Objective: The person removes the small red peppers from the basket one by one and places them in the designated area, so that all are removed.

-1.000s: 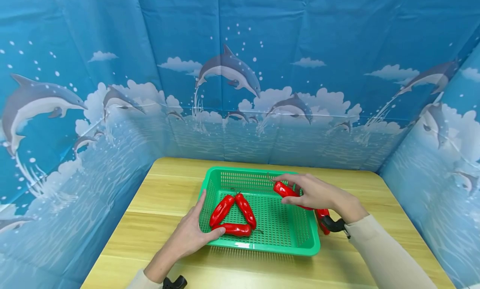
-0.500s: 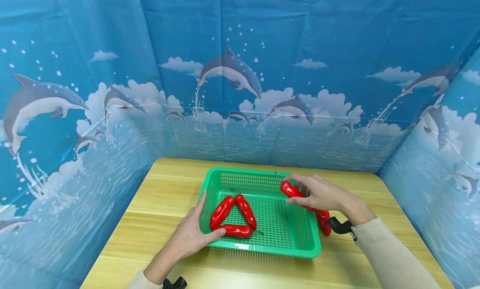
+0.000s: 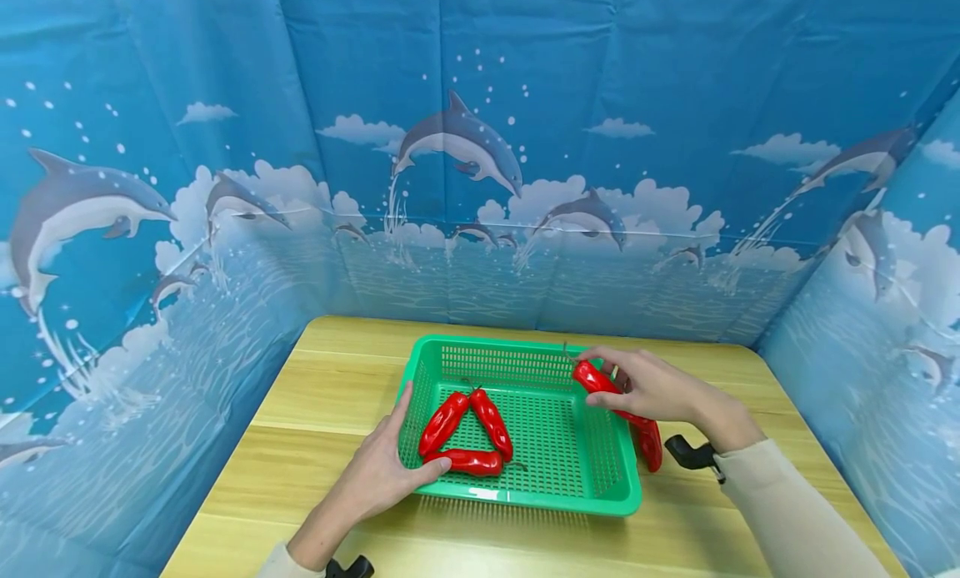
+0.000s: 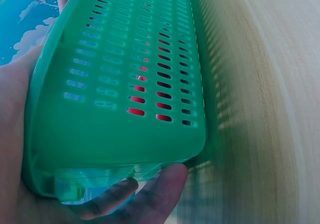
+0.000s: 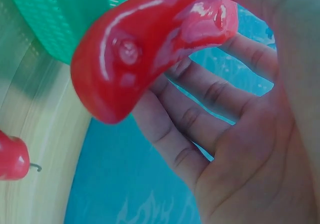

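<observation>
My right hand [image 3: 652, 386] pinches a glossy red chili pepper [image 3: 591, 377] between thumb and fingers, over the right end of a green slotted basket [image 3: 558, 501]. In the right wrist view, this pepper's [image 5: 125, 59] rounded end points away from the palm. My left hand [image 3: 378, 469] grips the basket's near left corner, thumb over the rim and fingers [image 4: 167, 189] around the outside. Inside, at the left, three red peppers form a triangle: left [image 3: 444, 422], right [image 3: 492, 424] and bottom [image 3: 476, 462], the bottom one partly covered by my left thumb.
Another red pepper [image 3: 649, 450] lies on the wooden table [image 3: 277, 444] just outside the basket's right side, partly hidden by the held one. A blue dolphin-print curtain [image 3: 480, 269] encloses the table's back and sides.
My right hand has shifted to the right with the pepper, from over the basket's interior towards its right wall. The left hand and the three peppers inside have stayed put.
</observation>
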`<action>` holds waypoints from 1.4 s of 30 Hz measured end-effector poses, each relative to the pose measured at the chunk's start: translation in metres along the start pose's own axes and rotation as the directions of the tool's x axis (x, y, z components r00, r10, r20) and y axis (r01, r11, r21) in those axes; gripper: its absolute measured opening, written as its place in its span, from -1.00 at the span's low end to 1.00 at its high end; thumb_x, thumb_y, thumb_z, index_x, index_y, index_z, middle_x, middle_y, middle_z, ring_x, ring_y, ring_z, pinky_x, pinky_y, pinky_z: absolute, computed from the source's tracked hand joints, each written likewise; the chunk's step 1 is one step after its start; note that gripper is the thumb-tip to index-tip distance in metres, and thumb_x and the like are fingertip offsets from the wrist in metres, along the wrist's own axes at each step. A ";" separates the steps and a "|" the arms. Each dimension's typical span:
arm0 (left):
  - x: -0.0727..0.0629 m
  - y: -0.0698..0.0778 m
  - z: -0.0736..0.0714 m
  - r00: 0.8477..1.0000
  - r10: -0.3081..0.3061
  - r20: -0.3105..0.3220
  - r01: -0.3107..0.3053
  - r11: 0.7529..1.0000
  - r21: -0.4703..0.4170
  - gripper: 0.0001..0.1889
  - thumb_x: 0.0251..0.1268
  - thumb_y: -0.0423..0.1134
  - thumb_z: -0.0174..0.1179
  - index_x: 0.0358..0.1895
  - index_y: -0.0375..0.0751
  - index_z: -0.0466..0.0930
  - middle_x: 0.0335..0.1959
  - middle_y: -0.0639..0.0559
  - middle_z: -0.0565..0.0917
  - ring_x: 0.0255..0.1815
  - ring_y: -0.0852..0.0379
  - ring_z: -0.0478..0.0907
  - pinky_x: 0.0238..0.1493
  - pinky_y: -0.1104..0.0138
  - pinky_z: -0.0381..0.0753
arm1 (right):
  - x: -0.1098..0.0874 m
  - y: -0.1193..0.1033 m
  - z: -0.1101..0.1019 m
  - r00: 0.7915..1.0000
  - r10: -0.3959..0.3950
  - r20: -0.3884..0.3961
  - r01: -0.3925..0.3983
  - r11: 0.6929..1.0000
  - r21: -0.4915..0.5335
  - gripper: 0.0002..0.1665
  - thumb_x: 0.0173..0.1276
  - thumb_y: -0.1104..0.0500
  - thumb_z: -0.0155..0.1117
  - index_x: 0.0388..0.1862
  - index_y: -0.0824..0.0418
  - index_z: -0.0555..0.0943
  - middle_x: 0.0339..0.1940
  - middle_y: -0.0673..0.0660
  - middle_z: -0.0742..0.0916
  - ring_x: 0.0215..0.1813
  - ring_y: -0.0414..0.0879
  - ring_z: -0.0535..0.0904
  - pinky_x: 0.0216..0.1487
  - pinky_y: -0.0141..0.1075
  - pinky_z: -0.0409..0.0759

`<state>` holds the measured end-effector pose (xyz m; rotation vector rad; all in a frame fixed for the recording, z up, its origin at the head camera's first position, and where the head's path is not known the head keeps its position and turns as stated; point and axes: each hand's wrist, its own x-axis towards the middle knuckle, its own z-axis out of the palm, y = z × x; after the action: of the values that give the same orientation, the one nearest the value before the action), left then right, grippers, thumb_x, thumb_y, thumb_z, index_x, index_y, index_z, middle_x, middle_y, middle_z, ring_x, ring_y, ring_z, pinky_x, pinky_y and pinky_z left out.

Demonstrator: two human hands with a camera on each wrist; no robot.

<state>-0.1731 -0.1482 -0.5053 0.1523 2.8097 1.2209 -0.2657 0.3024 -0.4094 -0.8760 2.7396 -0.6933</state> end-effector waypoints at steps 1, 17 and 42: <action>0.000 0.000 0.000 1.000 0.001 0.000 -0.001 1.000 -0.002 0.42 0.27 0.44 0.62 1.00 0.29 -0.18 0.87 -0.27 0.38 0.80 -0.48 0.42 0.50 -0.52 0.66 | -0.001 0.001 0.000 1.000 0.005 0.001 -0.005 1.000 0.004 -0.26 0.68 -0.20 0.54 0.65 0.05 0.58 -0.08 -0.04 0.82 -0.44 -0.23 0.55 -0.36 -0.30 0.55; -0.001 0.000 0.000 1.000 -0.002 0.000 0.002 1.000 0.001 0.40 0.27 0.44 0.62 1.00 0.33 -0.18 0.87 -0.28 0.37 0.80 -0.49 0.41 0.47 -0.55 0.67 | -0.010 0.014 -0.003 0.999 0.034 -0.032 -0.034 0.999 0.001 -0.19 0.69 -0.21 0.52 0.68 0.17 0.55 0.05 0.06 0.84 -0.31 -0.22 0.65 -0.26 -0.30 0.65; -0.003 0.002 0.000 1.000 -0.005 -0.008 0.005 1.000 0.006 0.40 0.28 0.42 0.62 1.00 0.30 -0.17 0.86 -0.29 0.39 0.79 -0.51 0.42 0.46 -0.55 0.67 | -0.025 0.039 -0.001 0.992 0.110 -0.057 -0.105 0.990 0.090 -0.25 0.71 -0.16 0.52 0.68 0.10 0.53 0.09 0.11 0.82 -0.11 -0.18 0.78 -0.18 -0.27 0.79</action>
<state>-0.1705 -0.1474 -0.5037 0.1416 2.8189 1.2145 -0.2656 0.3459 -0.4265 -0.6944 2.7627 -0.8238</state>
